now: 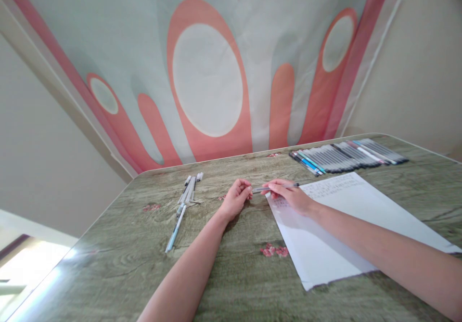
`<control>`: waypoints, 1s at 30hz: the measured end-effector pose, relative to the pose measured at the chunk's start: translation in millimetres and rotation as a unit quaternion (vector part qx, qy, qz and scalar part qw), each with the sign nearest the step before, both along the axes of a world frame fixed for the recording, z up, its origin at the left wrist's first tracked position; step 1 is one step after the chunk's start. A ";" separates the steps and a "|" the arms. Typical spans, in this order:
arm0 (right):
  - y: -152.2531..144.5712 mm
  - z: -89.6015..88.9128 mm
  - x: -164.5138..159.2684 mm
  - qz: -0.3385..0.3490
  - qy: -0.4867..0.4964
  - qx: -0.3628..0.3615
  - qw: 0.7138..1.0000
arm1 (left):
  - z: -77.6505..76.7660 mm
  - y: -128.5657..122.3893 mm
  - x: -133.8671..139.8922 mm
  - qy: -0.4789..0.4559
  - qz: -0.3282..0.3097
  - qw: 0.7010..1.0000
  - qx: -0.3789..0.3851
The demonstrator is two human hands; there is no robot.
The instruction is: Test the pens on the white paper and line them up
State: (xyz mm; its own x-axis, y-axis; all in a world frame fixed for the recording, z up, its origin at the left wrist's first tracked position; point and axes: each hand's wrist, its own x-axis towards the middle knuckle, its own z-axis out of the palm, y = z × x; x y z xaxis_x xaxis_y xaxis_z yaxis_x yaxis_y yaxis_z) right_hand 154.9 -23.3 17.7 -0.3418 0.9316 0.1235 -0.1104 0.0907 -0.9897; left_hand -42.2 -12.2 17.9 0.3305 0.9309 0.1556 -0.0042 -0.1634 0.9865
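My right hand [285, 193] grips a slim pen [291, 185] with a clear grey barrel, held nearly level above the left edge of a white paper sheet [346, 225]. Its front end points left, at the fingers of my left hand [238, 198]. Those fingers are curled closed at the pen's end; what is between them is too small to make out. Rows of small handwriting cover the upper part of the sheet, and my right forearm crosses over it.
At the back right lies a long row of pens [335, 158], mostly grey, several coloured. Left of my hands are a small pile of pens [187, 189] and a light blue pen [175, 230]. The wood-patterned table [119, 259] meets a wall with a red and grey printed covering [220, 144].
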 end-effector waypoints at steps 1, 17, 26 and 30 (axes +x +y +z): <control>-0.2 0.2 0.0 0.001 -0.001 0.002 1.000 | 0.2 0.0 -0.3 0.002 0.001 1.000 -0.001; 5.2 -6.8 -0.9 -0.030 0.014 -0.031 0.999 | 2.3 21.4 -34.9 0.275 0.139 0.948 0.078; 3.9 -6.8 -1.2 -0.026 0.029 -0.046 0.998 | 9.6 61.8 -108.8 0.684 0.307 0.645 0.148; 4.1 -6.4 -1.0 -0.022 0.028 -0.046 0.998 | 6.2 67.9 -106.4 0.707 0.298 0.626 0.137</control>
